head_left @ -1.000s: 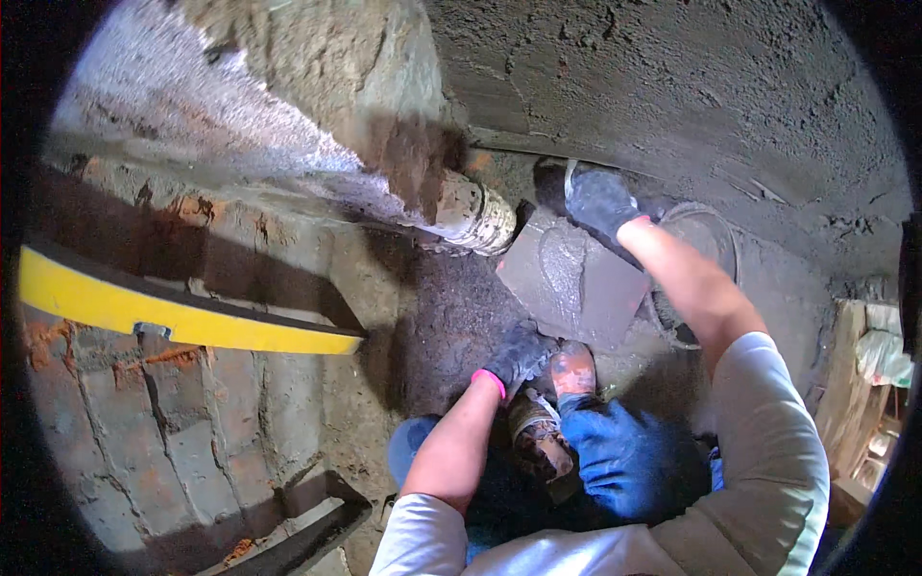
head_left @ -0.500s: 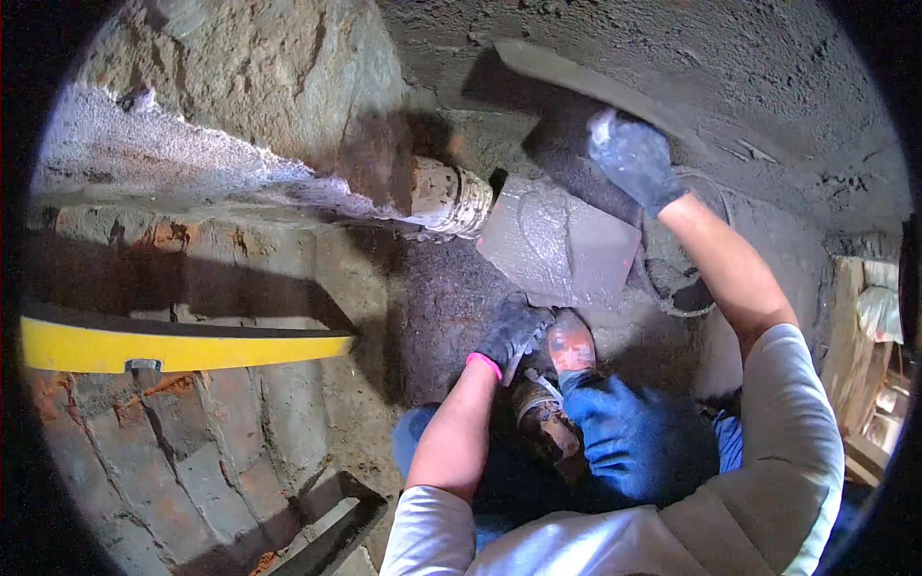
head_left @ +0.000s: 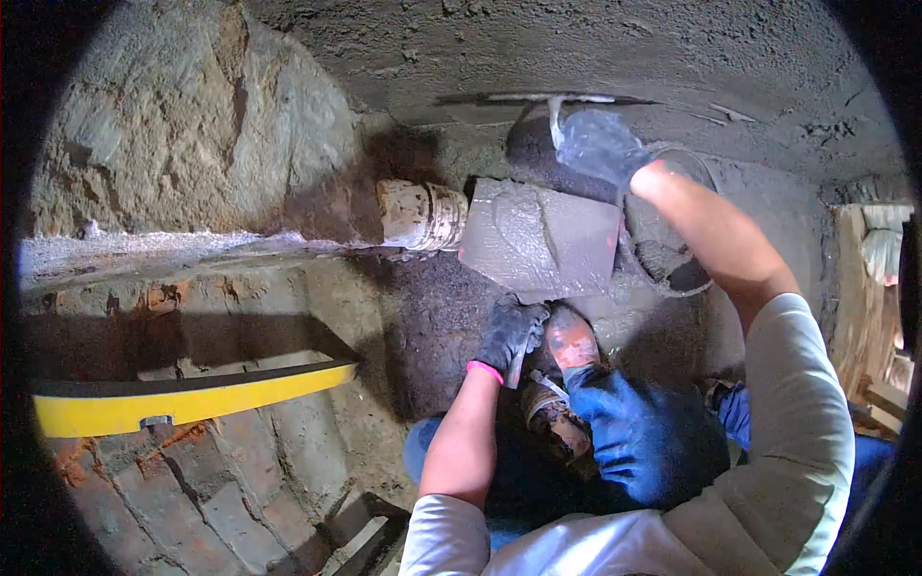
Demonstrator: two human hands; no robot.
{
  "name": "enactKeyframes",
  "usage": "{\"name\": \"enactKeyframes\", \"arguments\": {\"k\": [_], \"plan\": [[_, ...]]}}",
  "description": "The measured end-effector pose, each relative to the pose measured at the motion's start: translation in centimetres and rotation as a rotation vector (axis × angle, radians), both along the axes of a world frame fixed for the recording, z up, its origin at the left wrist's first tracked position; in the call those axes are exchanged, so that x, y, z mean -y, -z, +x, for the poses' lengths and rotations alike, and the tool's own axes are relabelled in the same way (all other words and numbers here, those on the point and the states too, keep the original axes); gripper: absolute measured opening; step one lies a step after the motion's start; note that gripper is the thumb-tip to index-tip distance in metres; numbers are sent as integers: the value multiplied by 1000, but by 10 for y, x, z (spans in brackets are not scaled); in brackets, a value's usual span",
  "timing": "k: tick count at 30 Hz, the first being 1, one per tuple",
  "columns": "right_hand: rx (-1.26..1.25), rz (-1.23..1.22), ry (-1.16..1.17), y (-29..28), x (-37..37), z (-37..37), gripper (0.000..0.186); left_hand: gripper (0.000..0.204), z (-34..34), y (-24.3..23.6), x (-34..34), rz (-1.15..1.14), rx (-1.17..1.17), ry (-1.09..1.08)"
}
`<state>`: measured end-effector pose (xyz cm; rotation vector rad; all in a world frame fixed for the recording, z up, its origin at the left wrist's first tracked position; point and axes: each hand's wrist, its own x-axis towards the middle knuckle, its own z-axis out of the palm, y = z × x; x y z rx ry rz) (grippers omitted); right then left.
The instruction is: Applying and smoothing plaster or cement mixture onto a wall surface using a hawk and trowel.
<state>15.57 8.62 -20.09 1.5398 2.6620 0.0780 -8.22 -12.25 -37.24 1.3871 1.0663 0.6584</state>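
Observation:
In my gloved right hand [head_left: 600,146] is a plastering trowel [head_left: 557,97], its long blade seen nearly edge-on against the wet grey wall [head_left: 461,58]. The fingers are wrapped round its handle. My gloved left hand [head_left: 511,334], with a pink band at the wrist, is closed low in front of me round a pale handle. That handle appears to belong to the flat grey hawk [head_left: 591,230] just beyond it, though the join is hidden. Wet mortar [head_left: 523,226] is spread over the hawk's left and middle part.
A mud-crusted pipe [head_left: 423,214] ends left of the hawk, below rough rock [head_left: 192,125]. A round bucket [head_left: 711,182] stands beneath my right forearm. On the left, a yellow spirit level [head_left: 202,398] lies above brickwork [head_left: 202,480]. My bent knee [head_left: 571,341] is near my left hand.
The trowel has tipped from showing its broad face to nearly edge-on, and my right hand has shifted slightly left. My left hand keeps its hold. The whole view has turned a little.

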Motion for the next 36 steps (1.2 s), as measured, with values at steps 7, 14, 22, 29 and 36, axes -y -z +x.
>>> {"name": "enactKeyframes", "arguments": {"k": [7,14,22,29,36], "plan": [[-82,105,113,-64,88,12,32,14,14,-84,-30,-694,-55,-109],[8,-293,139,-34,182,-5,39,23,33,-123,-47,-497,60,-228],[-149,106,148,-69,189,-8,19,23,45,-137,-33,476,-308,69],[-229,99,221,-94,195,24,23,32,59,-114,-56,1019,-149,19],[153,92,219,-107,201,114,34,19,71,-190,-74,946,-575,496]]}}
